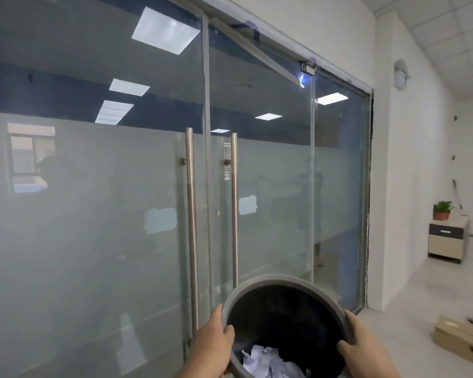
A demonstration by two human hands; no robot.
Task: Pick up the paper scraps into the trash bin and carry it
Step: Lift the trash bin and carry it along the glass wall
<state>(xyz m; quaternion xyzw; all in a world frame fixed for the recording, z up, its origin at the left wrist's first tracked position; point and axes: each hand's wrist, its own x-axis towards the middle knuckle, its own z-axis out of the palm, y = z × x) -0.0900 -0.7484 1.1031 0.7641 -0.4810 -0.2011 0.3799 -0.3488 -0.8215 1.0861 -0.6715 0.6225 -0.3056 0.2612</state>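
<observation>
two bare hands (212,347), left and right (366,350), no sleeves in view

Both hands hold the bin (284,285) by its rim. The left hand (210,347) grips the left side, thumb inside. The right hand (363,350) grips the right side, thumb inside too.

An office corridor. Double glass doors (210,186) with a frosted band and tall steel handles (191,214) fill the wall, reflecting square ceiling lights (165,30). White walls, a panelled drop ceiling (448,31) and a pale floor run to the right, where a small cabinet (447,238) carries a potted plant (443,210); a cardboard box (460,338) sits on the floor.
</observation>
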